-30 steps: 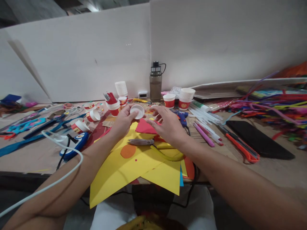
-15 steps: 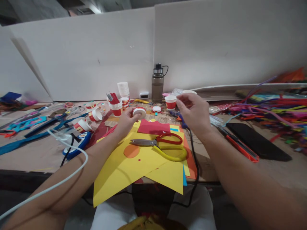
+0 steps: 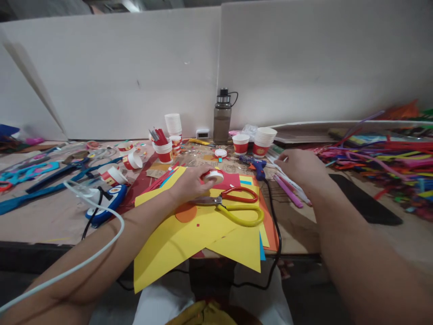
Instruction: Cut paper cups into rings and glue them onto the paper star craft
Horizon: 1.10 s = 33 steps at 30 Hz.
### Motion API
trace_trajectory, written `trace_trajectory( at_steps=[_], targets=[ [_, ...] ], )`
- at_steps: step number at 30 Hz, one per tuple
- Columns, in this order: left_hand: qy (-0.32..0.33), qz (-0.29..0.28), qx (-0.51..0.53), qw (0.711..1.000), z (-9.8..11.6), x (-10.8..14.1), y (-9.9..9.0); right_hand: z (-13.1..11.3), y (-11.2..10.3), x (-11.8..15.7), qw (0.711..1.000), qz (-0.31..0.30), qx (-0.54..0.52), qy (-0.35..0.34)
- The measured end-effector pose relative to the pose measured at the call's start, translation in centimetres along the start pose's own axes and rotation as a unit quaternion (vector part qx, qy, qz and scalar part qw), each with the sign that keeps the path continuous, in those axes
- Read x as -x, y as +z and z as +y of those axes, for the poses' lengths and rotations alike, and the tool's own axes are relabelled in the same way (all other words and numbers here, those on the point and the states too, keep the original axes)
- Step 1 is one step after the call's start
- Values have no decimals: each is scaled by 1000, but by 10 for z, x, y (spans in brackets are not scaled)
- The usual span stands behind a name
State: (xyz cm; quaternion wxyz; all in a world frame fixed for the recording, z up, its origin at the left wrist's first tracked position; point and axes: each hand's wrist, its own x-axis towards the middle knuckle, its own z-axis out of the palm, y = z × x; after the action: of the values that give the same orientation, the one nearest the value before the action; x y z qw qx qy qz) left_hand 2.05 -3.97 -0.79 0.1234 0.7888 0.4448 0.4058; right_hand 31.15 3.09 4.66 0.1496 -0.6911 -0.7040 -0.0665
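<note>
My left hand (image 3: 194,183) is closed on a small round red-and-white piece (image 3: 214,176), which looks like the cut-off base of a paper cup. It is held above yellow paper sheets (image 3: 169,239). Below it lie scissors (image 3: 216,201) with one red and one yellow handle, and an orange paper disc (image 3: 186,213). My right hand (image 3: 299,169) is low over white and pink pen-like sticks (image 3: 289,189) on the right. Its fingers curl downward and are mostly hidden, so its grip is unclear. A blue glue gun (image 3: 259,168) lies left of it.
Behind stand a water bottle (image 3: 222,119), a stack of paper cups (image 3: 264,141), a single cup (image 3: 241,145) and a cup of red sticks (image 3: 163,149). Colourful pipe cleaners (image 3: 375,164) and a black phone (image 3: 365,201) are at right. A white cable (image 3: 111,243) crosses my left forearm.
My right hand has moved from beside the paper cups down and right to the sticks, uncovering the cup stack. My left hand has come nearer and right with the round piece, over the scissor blades.
</note>
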Motion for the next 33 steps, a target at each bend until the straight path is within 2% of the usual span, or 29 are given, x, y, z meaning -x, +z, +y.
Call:
trace_trajectory(
  at_steps=[2, 4, 10, 15, 26, 30, 33],
  targets=[
    [-7, 0, 3, 1000, 1, 0, 0, 5, 2, 0, 996, -64, 59, 7],
    [-17, 2, 3, 1000, 1, 0, -1, 9, 3, 0, 992, -93, 83, 8],
    [-20, 9, -5, 1000, -3, 1, 1, 17, 7, 1, 985, -127, 117, -13],
    [-14, -14, -48, 999, -4, 1, 1, 13, 14, 3, 973, -162, 161, -23],
    [-19, -30, -62, 997, 0, 0, 1, 12, 15, 4, 967, -169, 184, -40],
    [-47, -18, -14, 999, 1, -1, 1, 22, 6, 0, 987, -116, 109, -3],
    [-75, 1, 55, 996, -2, -3, 2, 24, 0, -3, 999, -43, 10, 0]
  ],
)
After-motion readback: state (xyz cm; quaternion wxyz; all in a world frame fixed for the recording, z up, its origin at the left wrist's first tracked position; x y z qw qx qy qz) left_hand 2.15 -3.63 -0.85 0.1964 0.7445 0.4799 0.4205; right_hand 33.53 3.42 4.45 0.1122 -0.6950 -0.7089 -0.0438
